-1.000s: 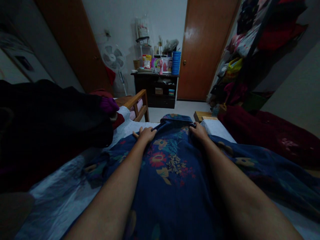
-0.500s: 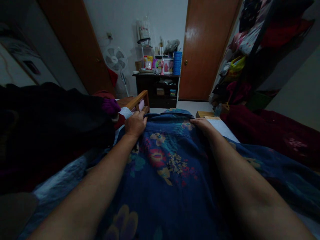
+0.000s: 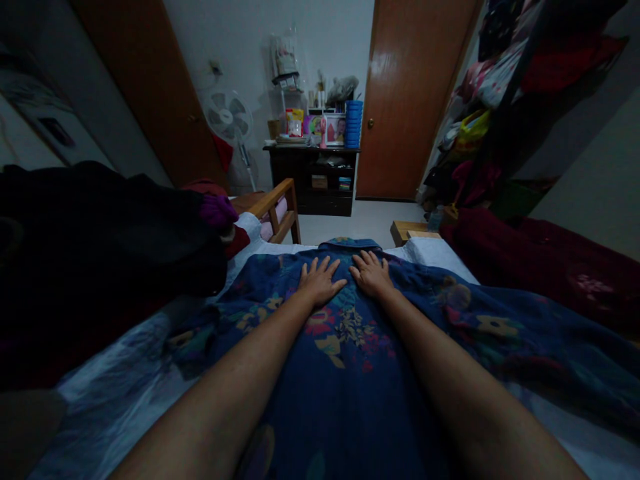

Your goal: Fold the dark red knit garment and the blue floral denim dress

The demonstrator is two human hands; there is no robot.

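Note:
A dark blue floral shirt lies spread out, its collar at the far end and its sleeves reaching out to both sides. My left hand rests flat on the upper part of the shirt, fingers spread. Close beside it, my right hand also lies flat on the cloth just below the collar, with its fingers apart. Neither hand grips anything. Under the shirt is a pale bluish-white sheet, which shows along the left side and beyond the collar.
Black clothing is heaped at the left, by a purple cloth. Dark red bedding lies at the right. Past the bed end stand a wooden frame, a fan, a dark cabinet and a brown door.
Both hands have let go of the shirt's shoulders and moved inward to lie flat on it. The shirt's upper end, held raised before, now lies down on the sheet.

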